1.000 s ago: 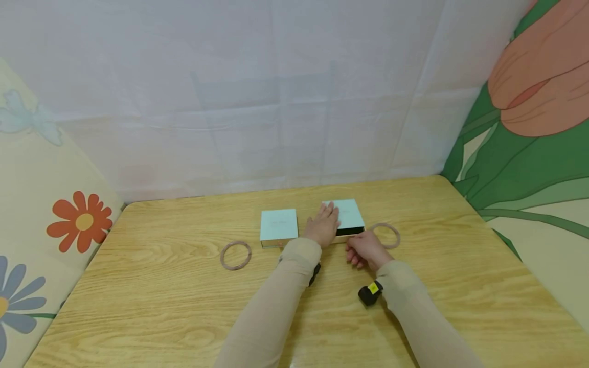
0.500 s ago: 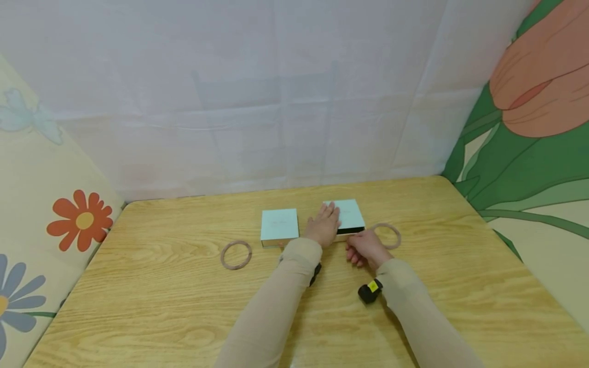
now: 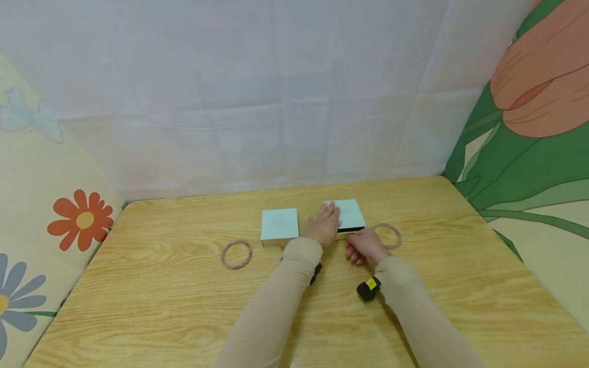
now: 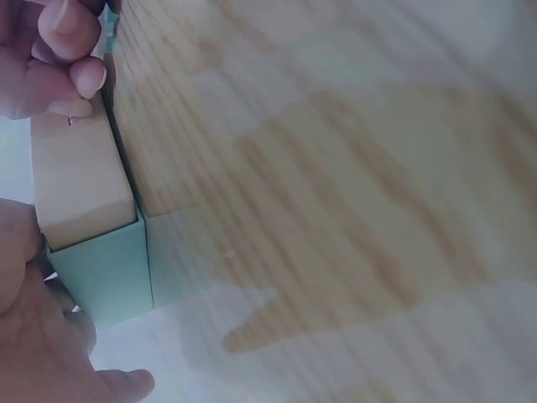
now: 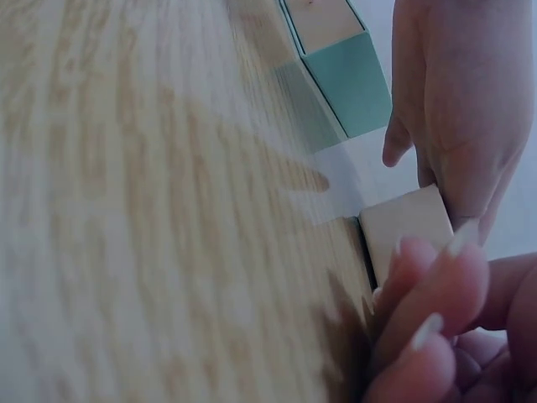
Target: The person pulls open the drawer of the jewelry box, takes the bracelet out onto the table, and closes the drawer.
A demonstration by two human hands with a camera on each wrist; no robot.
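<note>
My left hand [image 3: 323,226] lies with its fingers stretched across the top of the right-hand pale-teal drawer box [image 3: 350,214]. That box's cream drawer [image 4: 84,176] sticks out slightly toward me, a thin black strip showing along its upper edge in the head view. Against the drawer front are the curled fingers of my right hand [image 3: 366,246]. In the left wrist view its fingertips meet beside a small tab on the cream face; whether they pinch it is hidden. A matching teal box [image 3: 279,225] stands to the left, its drawer flush.
A pinkish bangle [image 3: 236,254] lies left of the boxes. Another bangle [image 3: 387,235] lies just right of my right hand, partly hidden by it. The wooden table [image 3: 152,306] meets a white cloth backdrop [image 3: 239,102] behind, with flower-patterned panels on both sides.
The black strip above the drawer front has narrowed, as the drawer has slid slightly into its sleeve. My right hand has shifted a little forward with it; the left stays in place.
</note>
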